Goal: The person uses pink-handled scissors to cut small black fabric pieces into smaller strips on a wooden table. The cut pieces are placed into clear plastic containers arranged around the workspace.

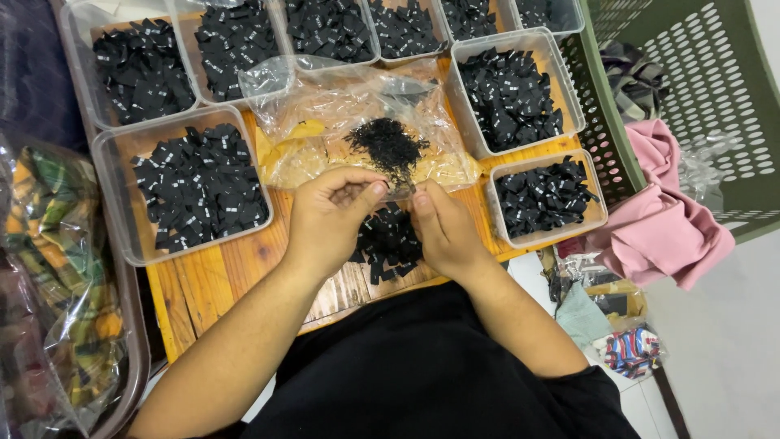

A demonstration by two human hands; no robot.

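Two hands met at the near middle of the wooden table (203,284): the left hand (329,215) curled, thumb and fingers pinching something small and dark, the right hand (443,228) closed beside it, fingertips touching. Just under them sat a loose heap of black labels (388,242); beyond lay a clear plastic bag (325,114) holding a dark tangle. A steady pinch, held low above the heap, looked wisest. Clear tubs (118,175) of labels hemmed left, far and right, a green basket (691,81) farther right; open room stayed near-left.
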